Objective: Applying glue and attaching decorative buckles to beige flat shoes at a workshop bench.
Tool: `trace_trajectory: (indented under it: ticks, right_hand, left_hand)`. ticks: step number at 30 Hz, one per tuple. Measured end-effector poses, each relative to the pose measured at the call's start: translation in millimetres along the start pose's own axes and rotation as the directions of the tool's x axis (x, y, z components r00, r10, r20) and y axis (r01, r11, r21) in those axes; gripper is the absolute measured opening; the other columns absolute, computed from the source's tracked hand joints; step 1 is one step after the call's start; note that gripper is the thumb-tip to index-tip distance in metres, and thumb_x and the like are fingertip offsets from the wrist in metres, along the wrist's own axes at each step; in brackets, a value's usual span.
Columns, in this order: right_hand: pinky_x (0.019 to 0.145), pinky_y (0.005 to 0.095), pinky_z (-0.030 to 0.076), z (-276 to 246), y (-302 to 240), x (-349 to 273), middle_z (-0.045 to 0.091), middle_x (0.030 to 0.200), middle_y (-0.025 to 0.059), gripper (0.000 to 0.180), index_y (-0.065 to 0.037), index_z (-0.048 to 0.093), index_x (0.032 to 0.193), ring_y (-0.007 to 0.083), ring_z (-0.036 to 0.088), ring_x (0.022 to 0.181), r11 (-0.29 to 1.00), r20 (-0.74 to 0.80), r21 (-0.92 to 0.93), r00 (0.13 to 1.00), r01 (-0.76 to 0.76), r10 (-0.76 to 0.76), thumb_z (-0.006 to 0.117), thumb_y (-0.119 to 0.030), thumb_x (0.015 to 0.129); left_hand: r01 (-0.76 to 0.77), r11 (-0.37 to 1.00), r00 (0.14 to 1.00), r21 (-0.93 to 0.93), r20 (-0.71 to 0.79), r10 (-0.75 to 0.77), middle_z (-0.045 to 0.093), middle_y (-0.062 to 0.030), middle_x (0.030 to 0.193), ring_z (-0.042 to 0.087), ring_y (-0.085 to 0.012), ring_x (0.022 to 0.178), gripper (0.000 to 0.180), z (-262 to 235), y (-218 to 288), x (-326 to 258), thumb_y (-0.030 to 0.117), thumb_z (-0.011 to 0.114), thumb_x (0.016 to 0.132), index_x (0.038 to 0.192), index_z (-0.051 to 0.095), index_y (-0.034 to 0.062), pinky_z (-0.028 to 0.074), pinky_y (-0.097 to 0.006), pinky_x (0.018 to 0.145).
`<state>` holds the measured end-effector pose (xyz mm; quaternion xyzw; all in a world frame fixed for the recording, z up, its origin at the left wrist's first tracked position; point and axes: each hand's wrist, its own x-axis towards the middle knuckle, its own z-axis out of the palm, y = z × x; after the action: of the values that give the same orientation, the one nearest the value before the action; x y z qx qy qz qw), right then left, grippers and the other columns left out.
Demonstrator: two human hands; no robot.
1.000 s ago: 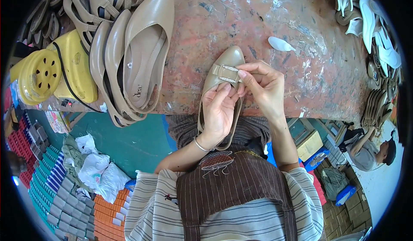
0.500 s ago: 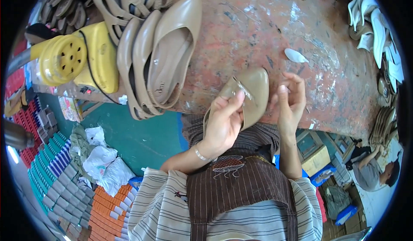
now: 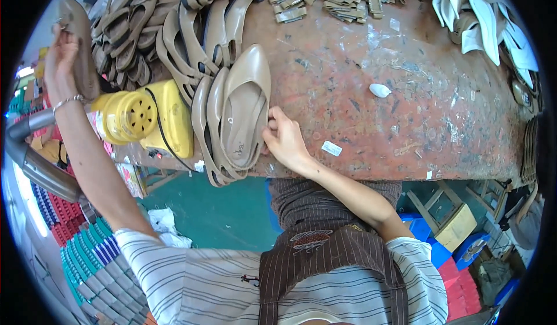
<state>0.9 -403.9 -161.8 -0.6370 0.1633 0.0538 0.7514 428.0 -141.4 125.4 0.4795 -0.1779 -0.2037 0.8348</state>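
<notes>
My bare right hand (image 3: 285,133) touches the upright row of glossy tan slingback shoes (image 3: 255,70), which blocks me leftward. To the right, I could pass low over the scuffed red-brown workbench (image 3: 348,116), around a flat white label (image 3: 331,148) and a small rounded white object (image 3: 380,90). Heaped tan bow-shaped strips (image 3: 348,3) bound the far side. The bulky yellow machine with round vents (image 3: 177,122) stands between my left forearm and that row; a curved grey pipe (image 3: 46,165) crowds the forearm's outer side.

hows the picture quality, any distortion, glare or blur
Head view: fisheye bends the right side of the table, corners go black; head view: a soft shine on the toe of the stacked shoe, and a bright light strip at the left rim; head view: the raised shoe at the left hand looks softer.
</notes>
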Motion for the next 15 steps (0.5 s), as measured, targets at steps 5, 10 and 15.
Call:
trace_trajectory:
  ticks: [5,10,15]
  right_hand:
    - [0.055,0.0291,0.053,-38,-39,-67,0.065,0.072,0.0113,0.015,0.001,0.047,0.101,0.0151,0.066,0.063,0.995,-0.126,0.013,0.987,0.099,-0.096,0.054,0.0,0.088]
    - [0.055,0.0243,0.053,-91,-32,-118,0.066,0.074,0.0069,0.015,0.001,0.051,0.101,0.0088,0.063,0.063,0.97,-0.152,0.089,0.959,-0.228,0.239,0.055,0.003,0.087]
    - [0.057,0.0265,0.05,-131,-3,-114,0.065,0.082,0.006,0.027,0.001,0.056,0.109,0.0107,0.061,0.068,0.956,-0.515,-0.295,0.843,-0.002,-0.157,0.068,-0.008,0.086]
  left_hand:
    - [0.19,0.889,0.52,0.417,-0.811,0.269,0.06,-0.0142,0.116,0.055,-0.0179,0.109,0.035,46,-67,2,0.023,0.06,0.094,0.118,0.056,-0.0023,0.042,-0.031,0.097]
    - [0.109,0.592,0.994,0.799,-0.085,-0.069,0.063,-0.0093,0.115,0.061,-0.019,0.103,0.025,205,-242,-175,0.016,0.058,0.093,0.11,0.065,-0.0004,0.046,-0.032,0.093]
    - [0.66,0.711,0.734,0.242,-0.004,-0.679,0.047,-0.0181,0.138,0.046,-0.0265,0.129,0.046,270,-330,-279,0.0,0.053,0.092,0.136,0.041,-0.0067,0.036,-0.039,0.109]
